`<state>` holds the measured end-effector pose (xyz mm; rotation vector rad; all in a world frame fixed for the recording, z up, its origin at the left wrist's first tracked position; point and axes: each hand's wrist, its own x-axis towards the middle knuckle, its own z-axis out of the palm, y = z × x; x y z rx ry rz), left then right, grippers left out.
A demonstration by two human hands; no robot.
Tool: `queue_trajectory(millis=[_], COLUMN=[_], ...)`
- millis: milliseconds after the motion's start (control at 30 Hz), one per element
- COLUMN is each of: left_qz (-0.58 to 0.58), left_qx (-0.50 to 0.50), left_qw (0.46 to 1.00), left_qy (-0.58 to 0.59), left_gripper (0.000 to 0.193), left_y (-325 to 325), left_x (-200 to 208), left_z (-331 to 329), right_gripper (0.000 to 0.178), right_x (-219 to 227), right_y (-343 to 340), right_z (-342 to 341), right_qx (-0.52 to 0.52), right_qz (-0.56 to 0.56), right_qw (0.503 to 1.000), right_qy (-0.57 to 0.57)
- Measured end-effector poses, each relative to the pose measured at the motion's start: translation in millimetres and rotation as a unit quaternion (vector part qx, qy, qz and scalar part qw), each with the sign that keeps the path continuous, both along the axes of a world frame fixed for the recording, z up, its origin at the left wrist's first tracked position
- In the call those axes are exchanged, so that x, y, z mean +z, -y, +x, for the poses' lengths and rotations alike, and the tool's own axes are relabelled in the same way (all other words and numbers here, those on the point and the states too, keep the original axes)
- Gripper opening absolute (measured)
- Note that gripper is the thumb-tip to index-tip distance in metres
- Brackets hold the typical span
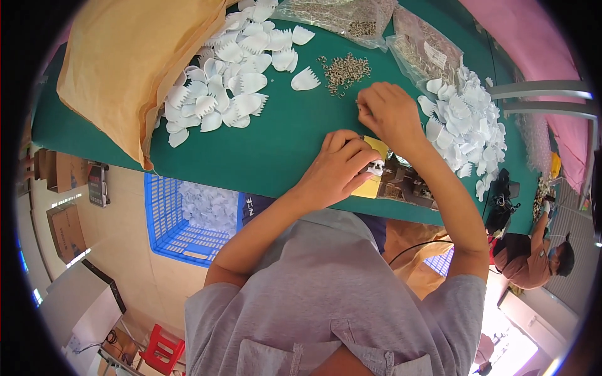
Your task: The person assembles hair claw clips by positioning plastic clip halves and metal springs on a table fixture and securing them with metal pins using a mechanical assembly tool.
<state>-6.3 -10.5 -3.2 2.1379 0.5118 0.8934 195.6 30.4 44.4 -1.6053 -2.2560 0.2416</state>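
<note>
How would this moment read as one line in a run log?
left hand: holding white piece | right hand: near metal bits, grip unclear | nearby: brown bag, left white pile, right white pile

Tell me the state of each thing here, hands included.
Left hand: gripping a small white piece
Right hand: curled, contents hidden
Brown paper bag: open, lying on the green table
Left white pile: loose, scattered
Right white pile: loose, heaped
Metal parts: loose, heaped
Clear bags: filled, closures unclear
Blue crate: open-topped, white pieces inside
</note>
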Motion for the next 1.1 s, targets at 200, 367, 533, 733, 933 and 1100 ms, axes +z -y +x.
queue_trajectory(millis=[200, 367, 533, 733, 933, 1100], left_qz=[0.001, -0.002, 0.006, -0.004, -0.009, -0.006], left_qx=[0.006, 0.005, 0.004, 0.007, 0.022, 0.043], left_qw=[1.000, 1.000, 1.000, 1.000, 1.000, 0.999], left_qy=[-0.002, -0.005, -0.001, -0.009, -0.007, 0.001], left_gripper=[0.037, 0.036, 0.036, 0.034, 0.032, 0.031], left_y=[0, 1, 1, 0, 0, 1], left_x=[0, 2, 0, 1, 2, 1], left_z=[-1, -1, 2, 1, 3, 6], right_gripper=[0.010, 0.017, 0.012, 0.012, 0.012, 0.010], right_x=[-10, -15, -21, 13, 44, 39], right_y=[18, 22, 24, 43, 102, 109], right_z=[19, 13, 7, 8, 7, 2], right_qx=[-0.003, -0.139, -0.073, -0.102, -0.120, -0.125], right_qz=[0.044, -0.104, -0.038, -0.129, -0.221, -0.196], right_qw=[0.999, 0.968, 0.991, 0.959, 0.924, 0.925], right_qy=[0.001, -0.180, -0.102, -0.232, -0.287, -0.300])
